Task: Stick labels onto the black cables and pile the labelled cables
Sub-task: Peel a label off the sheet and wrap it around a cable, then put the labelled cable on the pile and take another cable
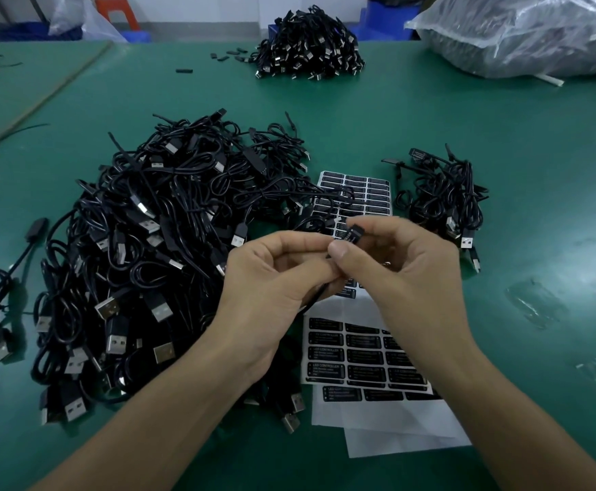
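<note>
— Both hands meet at mid-figure, left hand point(271, 274) and right hand point(395, 264). What can go wrong from here?

— Largest first. Heap of loose cables point(147, 242), just left of my left hand: the lead point(316, 295) hanging below my fingers could catch a loop there, and the tug would pull the label crooked. Label sheets point(364, 356), flat on the table point(519, 154) directly beneath both hands: a label that slips would, I judge, stick to the sheet or to my fingertip. Smaller pile point(445, 196), beyond my right hand, which I take for the labelled ones: a careless toss could land short, on the sheets.

— And the grip itself?

— Left hand: fingers curled, pinching the black cable point(355, 232) just behind its end block. Right hand: thumb and fingers closed on that block, almost no gap, nothing else held. Label: apparently on the block under my right fingertips. Whether it lies straight, I cannot tell.
</note>
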